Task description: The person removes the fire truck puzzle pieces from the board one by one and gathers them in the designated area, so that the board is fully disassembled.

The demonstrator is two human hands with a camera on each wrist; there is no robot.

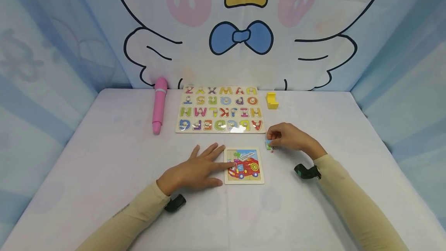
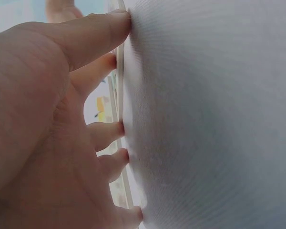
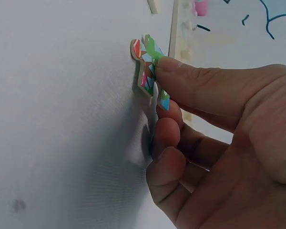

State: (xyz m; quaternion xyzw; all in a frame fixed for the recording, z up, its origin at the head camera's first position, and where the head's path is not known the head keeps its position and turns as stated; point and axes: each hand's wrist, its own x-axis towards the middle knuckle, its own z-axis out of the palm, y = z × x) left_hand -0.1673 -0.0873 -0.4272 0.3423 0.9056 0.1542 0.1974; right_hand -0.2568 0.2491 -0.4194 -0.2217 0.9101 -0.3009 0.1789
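My left hand (image 1: pixel 195 171) lies palm down with its fingers spread, the index finger touching the small fire truck puzzle (image 1: pixel 248 169). That puzzle sits flat in a square pale wooden frame (image 1: pixel 244 182). To its right, my right hand (image 1: pixel 288 137) pinches a thin puzzle piece (image 3: pixel 148 59) between thumb and fingers. Light blue, green and some red show on the piece; the fingertips cover part of it. Whether it is one piece or two overlapping ones, I cannot tell. In the left wrist view, the left fingertips (image 2: pixel 118 129) rest along the frame and table surface.
Behind the hands lies a wooden alphabet board (image 1: pixel 197 117) with colourful knobbed letters. A pink pen-shaped toy (image 1: pixel 159 105) is at its left, a small yellow block-like object (image 1: pixel 272 101) at its right. A cartoon-printed cloth (image 1: pixel 244 69) hangs behind the white-covered table (image 1: pixel 115 146).
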